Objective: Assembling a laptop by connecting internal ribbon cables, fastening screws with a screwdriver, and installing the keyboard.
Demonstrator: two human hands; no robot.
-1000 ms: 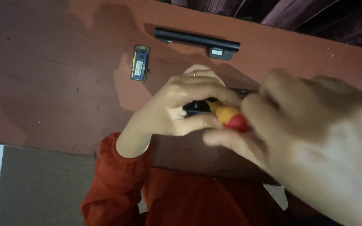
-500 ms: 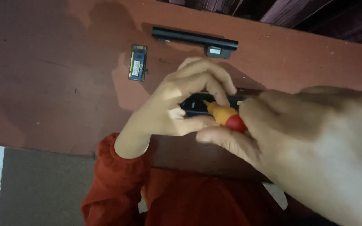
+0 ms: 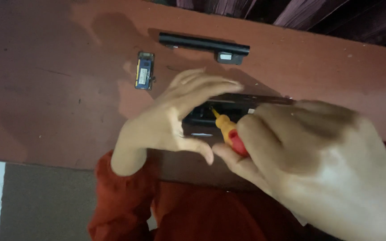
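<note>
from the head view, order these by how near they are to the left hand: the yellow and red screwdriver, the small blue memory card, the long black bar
1. Yellow and red plastic-handled screwdriver: right beside the left hand, by its thumb.
2. Small blue rectangular memory card: on the red-brown table, up and left of the fingers.
3. Long black plastic bar: farthest, near the table's far edge.

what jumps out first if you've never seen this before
The big right hand fills the lower right, gripping a screwdriver with an orange and red handle, its tip pointing into a dark device at the middle of the reddish table. The left hand arches over that device. Farther back lie a long black bar and a small blue circuit card.
</note>
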